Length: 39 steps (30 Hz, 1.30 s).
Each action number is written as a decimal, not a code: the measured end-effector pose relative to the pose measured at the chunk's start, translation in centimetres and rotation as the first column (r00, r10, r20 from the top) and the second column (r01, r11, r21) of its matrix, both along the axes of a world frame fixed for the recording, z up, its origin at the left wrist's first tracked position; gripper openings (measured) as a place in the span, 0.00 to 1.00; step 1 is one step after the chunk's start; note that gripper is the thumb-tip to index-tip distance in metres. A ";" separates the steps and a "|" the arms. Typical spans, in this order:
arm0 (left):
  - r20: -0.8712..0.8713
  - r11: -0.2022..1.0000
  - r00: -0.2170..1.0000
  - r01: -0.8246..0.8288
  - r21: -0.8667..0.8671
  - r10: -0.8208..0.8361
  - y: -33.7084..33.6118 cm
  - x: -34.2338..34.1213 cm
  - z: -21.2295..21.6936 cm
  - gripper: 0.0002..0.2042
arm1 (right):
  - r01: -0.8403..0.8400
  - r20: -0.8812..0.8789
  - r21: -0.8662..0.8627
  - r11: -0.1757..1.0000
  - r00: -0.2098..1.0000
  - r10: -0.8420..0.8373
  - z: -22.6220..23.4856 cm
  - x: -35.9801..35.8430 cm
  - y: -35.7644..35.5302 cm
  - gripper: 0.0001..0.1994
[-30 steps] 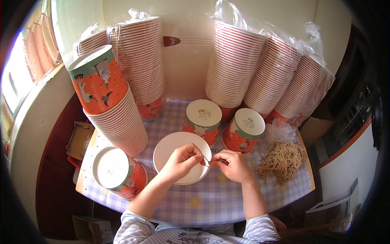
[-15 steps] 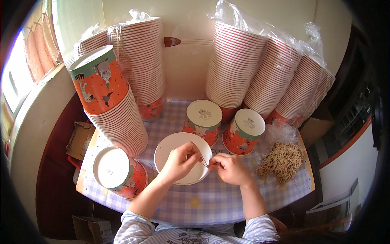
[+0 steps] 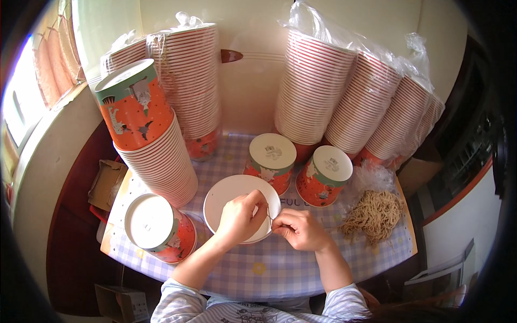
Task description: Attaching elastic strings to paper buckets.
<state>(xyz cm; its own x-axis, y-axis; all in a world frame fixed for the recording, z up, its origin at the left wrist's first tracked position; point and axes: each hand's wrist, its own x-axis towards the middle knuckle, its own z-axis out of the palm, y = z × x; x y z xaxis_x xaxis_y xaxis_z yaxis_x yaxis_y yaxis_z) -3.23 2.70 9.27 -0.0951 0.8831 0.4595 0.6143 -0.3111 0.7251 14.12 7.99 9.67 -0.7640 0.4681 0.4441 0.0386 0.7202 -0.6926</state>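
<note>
Fingers (image 3: 282, 217) of my left hand (image 3: 239, 216) and right hand (image 3: 304, 229) pinch thin cord (image 3: 270, 213).
Attachment to paper bucket (image 3: 214, 200) unclear; loose cord heap (image 3: 375, 213) left near table's (image 3: 411, 237) right edge.

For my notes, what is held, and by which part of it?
A thin cord; the left hand and right hand pinch opposite ends of its visible stretch.

Checked tablecloth (image 3: 237, 274) beneath upturned tubs (image 3: 316, 185), tub stacks (image 3: 161, 161), an open tub (image 3: 218, 196), probably string (image 3: 374, 215)
</note>
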 end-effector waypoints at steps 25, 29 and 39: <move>-0.209 0.975 0.965 0.188 0.120 -0.160 -3.5 0.8 3.8 0.11 | -0.139 0.467 0.078 0.987 0.880 0.087 2.4 5.0 0.6 0.05; 0.102 0.769 0.795 0.533 0.353 -0.598 -5.9 0.2 4.8 0.19 | -0.238 0.472 0.066 0.969 0.863 0.180 2.6 4.9 0.4 0.05; 0.201 0.515 0.475 0.767 0.383 -0.857 -9.3 -2.0 6.6 0.16 | -0.224 0.472 0.009 0.974 0.860 0.194 3.5 3.8 -0.5 0.04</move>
